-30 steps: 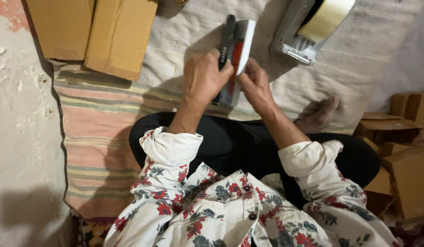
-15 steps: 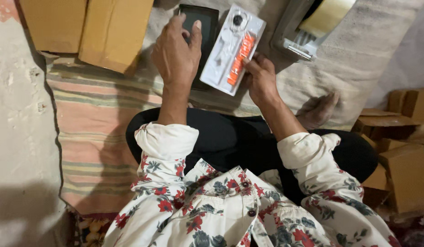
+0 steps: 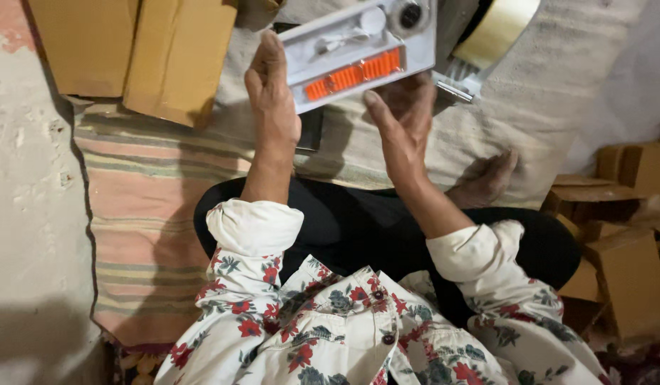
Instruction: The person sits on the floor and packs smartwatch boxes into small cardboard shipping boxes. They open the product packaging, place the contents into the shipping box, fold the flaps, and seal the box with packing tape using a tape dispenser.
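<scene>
Both hands (image 3: 273, 93) (image 3: 405, 114) clasp white tray (image 3: 358, 53).

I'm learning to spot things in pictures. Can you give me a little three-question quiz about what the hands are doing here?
1. True or false: both hands hold the white tray.
2. What colour is the strap in the tray? A) green B) orange C) blue
3. What lies top right, beside the tray?

Key:
1. True: left hand and right hand grip it with their fingers.
2. B: the orange strap.
3. A roll of tape in a dispenser.
</scene>
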